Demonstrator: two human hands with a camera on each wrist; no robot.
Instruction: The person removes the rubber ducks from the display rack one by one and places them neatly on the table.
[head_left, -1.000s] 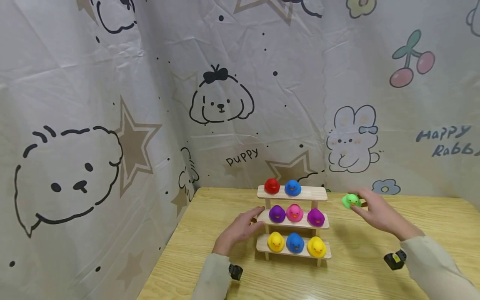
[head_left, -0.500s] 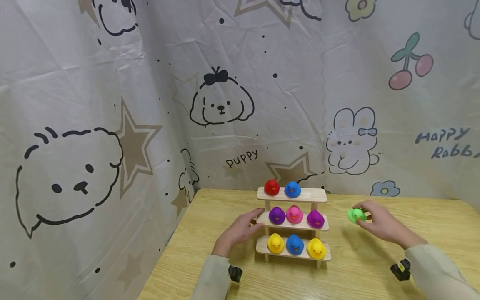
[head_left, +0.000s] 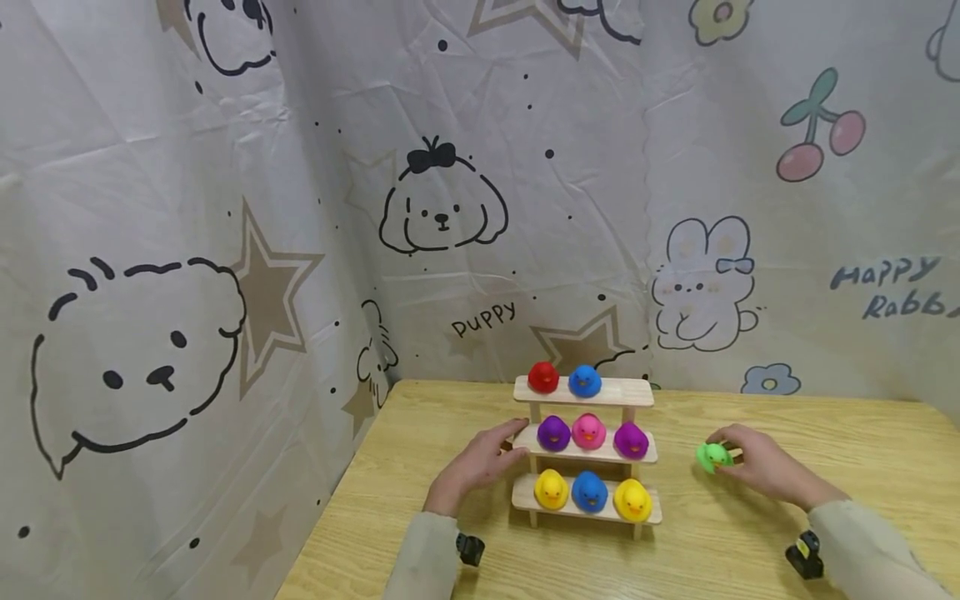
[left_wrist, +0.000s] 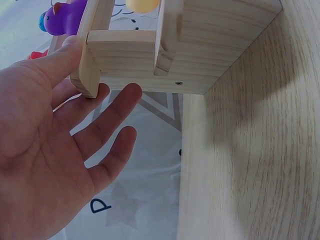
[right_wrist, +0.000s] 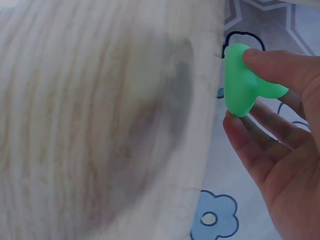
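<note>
A three-tier wooden rack point(head_left: 637, 392) stands on the table point(head_left: 420, 500). Red point(head_left: 543, 377) and blue point(head_left: 584, 381) ducks sit on the top tier, two purple and one pink point(head_left: 588, 431) on the middle, two yellow and one blue on the bottom. My left hand point(head_left: 480, 462) rests with straight fingers against the rack's left end point(left_wrist: 90, 75). My right hand point(head_left: 757, 468) pinches a green duck point(head_left: 713, 457) point(right_wrist: 242, 82) low over the table, right of the rack.
Printed cartoon curtains point(head_left: 225, 250) close off the back and left of the table. Bare wood lies in front of the rack and to the right of my right hand. The table's left edge runs near my left forearm.
My right hand has carried the green duck down and toward me, from beside the rack's top tier to just above the table. The left hand has stayed on the rack.
</note>
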